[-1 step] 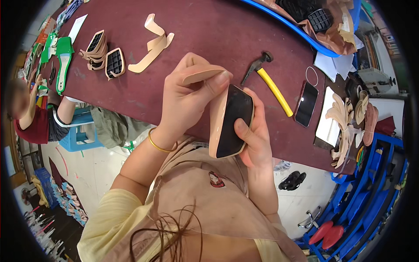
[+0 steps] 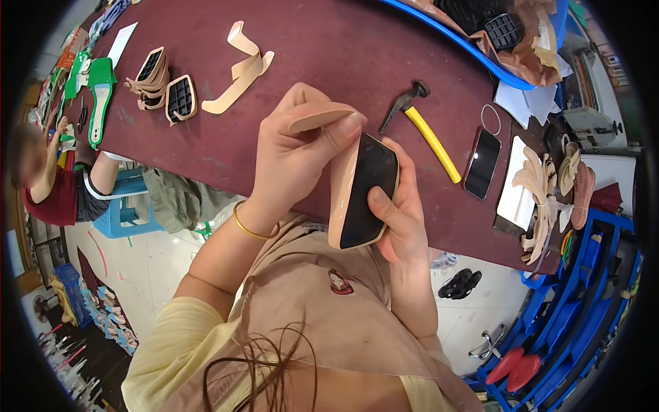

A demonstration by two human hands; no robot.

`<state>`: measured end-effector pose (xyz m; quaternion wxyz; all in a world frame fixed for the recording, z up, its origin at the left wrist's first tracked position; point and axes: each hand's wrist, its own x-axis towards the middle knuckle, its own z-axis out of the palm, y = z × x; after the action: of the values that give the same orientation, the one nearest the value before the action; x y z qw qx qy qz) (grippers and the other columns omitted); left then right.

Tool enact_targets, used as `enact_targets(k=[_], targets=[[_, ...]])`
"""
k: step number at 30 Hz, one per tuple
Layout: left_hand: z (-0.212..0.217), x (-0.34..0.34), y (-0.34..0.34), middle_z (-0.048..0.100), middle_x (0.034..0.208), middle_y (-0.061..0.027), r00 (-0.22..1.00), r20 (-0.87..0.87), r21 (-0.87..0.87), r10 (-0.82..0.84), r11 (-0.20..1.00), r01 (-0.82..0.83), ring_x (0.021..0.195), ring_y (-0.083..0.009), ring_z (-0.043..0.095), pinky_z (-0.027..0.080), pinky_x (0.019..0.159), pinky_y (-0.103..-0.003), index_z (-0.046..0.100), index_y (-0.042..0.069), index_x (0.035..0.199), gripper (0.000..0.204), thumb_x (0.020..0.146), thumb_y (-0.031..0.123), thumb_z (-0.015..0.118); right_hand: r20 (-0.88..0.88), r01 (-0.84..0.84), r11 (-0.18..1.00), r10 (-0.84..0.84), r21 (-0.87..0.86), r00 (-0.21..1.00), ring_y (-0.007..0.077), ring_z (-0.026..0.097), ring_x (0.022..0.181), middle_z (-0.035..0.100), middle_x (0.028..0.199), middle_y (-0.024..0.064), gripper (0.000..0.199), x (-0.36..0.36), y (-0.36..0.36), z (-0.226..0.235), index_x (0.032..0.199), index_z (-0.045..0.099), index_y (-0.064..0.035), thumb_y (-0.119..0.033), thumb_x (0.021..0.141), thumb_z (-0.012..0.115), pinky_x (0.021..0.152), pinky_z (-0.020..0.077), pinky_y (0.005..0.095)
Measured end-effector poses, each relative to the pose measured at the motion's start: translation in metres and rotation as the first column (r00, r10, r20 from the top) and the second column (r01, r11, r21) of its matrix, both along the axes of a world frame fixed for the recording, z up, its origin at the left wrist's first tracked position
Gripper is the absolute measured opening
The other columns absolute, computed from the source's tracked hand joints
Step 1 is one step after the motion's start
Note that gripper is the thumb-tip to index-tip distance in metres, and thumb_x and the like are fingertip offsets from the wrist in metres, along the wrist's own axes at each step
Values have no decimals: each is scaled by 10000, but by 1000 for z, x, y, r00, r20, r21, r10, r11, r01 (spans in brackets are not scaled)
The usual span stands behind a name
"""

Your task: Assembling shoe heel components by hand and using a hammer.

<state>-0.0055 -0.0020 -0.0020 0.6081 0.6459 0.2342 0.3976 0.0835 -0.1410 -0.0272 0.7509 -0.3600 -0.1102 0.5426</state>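
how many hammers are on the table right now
1. The yellow-handled hammer lies on the dark red table, just beyond the right hand and beside the black phone. Others could be hidden in the cluttered blue tray.

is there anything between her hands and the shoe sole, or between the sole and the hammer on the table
Nothing sits between hands and sole: the right hand grips its edge, and the left hand presses a tan strip at its top. Between the sole and the hammer only bare maroon table shows.
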Motion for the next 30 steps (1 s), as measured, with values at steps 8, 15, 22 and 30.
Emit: enact_targets(k=[8,15,22,30], targets=[[-7,-5,-4,533,827,-5,982,-106,-32,-156,988,153,759,-81,525,404,660,-215,700,-11,928,141,847,98,661,142,-80,997,77,16,987,194,377,1247,384,1346,97,780,9,-5,-12,1412,220,-63,-159,817,715,1055,299,339],[-32,-11,-16,601,943,-37,969,119,-660,-215,712,240,830,-107,582,487,718,-259,642,-22,996,195,865,122,644,481,-187,982,156,17,863,203,338,1286,343,1393,122,799,23,-8,-23,1412,231,-53,-170,801,731,1069,274,338],[-49,-6,-33,624,958,-27,969,185,-913,-161,337,231,811,-73,600,496,730,-245,577,75,1041,335,994,349,390,683,-143,988,142,-56,716,201,420,1203,416,1310,117,770,18,-8,-43,1423,238,-66,-178,821,705,1022,329,336],[-58,-2,-47,402,651,98,971,38,-639,-234,742,204,583,6,295,249,505,-187,497,112,742,321,984,321,463,190,-166,971,199,-174,961,75,536,897,563,935,32,390,24,25,-35,1238,475,-2,-244,937,529,791,425,208]])
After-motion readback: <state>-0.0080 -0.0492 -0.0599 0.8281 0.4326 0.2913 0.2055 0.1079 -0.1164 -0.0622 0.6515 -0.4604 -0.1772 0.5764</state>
